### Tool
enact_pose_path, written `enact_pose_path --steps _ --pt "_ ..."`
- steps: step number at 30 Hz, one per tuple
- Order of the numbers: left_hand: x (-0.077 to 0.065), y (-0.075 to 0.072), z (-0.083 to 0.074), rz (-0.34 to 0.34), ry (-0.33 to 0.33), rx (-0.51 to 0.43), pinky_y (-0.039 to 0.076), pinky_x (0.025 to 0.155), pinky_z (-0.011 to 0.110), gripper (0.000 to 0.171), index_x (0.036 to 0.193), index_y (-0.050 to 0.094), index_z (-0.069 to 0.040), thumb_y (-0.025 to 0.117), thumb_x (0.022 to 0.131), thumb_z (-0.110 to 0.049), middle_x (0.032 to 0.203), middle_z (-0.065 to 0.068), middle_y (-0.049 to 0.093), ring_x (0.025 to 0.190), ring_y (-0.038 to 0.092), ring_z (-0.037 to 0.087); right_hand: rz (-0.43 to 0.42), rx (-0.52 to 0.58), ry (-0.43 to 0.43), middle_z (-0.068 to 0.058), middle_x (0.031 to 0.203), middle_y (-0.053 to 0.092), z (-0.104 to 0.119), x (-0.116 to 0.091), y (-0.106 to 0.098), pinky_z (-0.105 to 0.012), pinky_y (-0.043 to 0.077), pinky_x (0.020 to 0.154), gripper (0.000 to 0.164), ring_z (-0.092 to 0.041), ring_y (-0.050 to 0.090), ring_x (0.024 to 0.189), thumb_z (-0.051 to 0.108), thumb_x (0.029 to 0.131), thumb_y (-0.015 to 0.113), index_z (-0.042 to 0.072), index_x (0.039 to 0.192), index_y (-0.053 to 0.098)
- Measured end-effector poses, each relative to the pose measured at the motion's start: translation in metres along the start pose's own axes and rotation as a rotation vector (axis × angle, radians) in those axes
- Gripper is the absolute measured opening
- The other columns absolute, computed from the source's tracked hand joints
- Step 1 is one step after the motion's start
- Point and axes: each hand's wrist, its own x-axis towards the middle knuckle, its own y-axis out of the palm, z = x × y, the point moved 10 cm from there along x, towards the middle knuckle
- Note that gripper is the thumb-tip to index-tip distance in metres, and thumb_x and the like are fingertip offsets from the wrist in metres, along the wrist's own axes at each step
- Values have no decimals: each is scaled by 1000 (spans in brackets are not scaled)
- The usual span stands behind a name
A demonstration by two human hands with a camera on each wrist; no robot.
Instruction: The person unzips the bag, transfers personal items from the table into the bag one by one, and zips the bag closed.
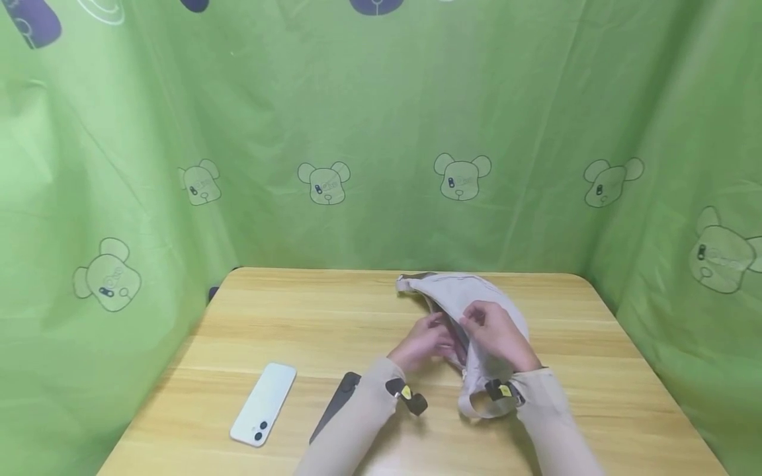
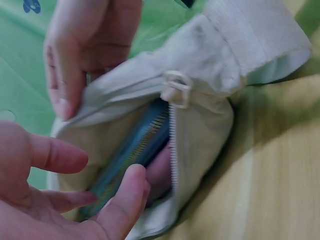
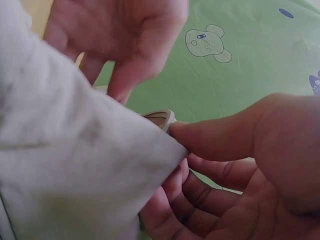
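A pale beige fabric bag lies toward the back right of the table, its zipped mouth facing the left hand. Thumb and fingers of the right hand pinch the edge of that mouth and hold it apart, as the right wrist view shows. At the opening, the left hand has its fingers spread, with fingertips reaching just inside. Within the bag, the left wrist view shows a dark teal item with a zipper and a pinkish thing beside it, partly hidden. A metal zipper runs along the mouth.
A white phone lies camera side up at the table's front left. Right of it, a dark flat object is partly covered by the left sleeve. The bag's strap loops by the right wrist. Green curtains surround the wooden table.
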Motion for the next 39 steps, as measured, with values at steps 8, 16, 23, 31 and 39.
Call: enact_pose_path --steps 8,16,23,31,39 --pt "-31 -24 -42 -12 106 87 64 92 48 47 144 52 0 59 99 -13 125 32 67 97 75 31 -9 3 -15 -14 94 73 -2 3 -6 -42 57 81 10 -24 66 86 11 96 67 2 99 71" --pt "-76 -69 -69 -116 225 177 65 87 47 32 128 64 1 58 99 -9 109 25 74 84 74 16 2 2 3 -13 95 72 -7 -2 -6 -41 56 81 10 -23 64 87 12 96 67 3 99 71" --pt "-118 -127 -90 -281 294 289 65 81 44 29 125 67 -1 61 98 -8 106 21 76 86 74 19 -6 17 -25 -13 93 72 -3 0 -5 -38 55 79 9 -23 64 85 11 96 67 2 98 70" --pt "-173 -196 -92 -491 266 270 61 81 29 31 129 66 -2 65 99 -13 117 22 74 93 72 18 9 39 -37 -13 92 71 -1 1 -1 -36 54 78 10 -22 63 84 10 96 67 1 99 70" --pt "-226 -255 -54 -646 93 326 55 91 24 45 142 56 -3 62 104 -25 137 18 63 111 66 15 11 39 -24 -12 92 71 -5 0 0 -38 56 78 10 -21 63 84 11 96 66 2 99 70"
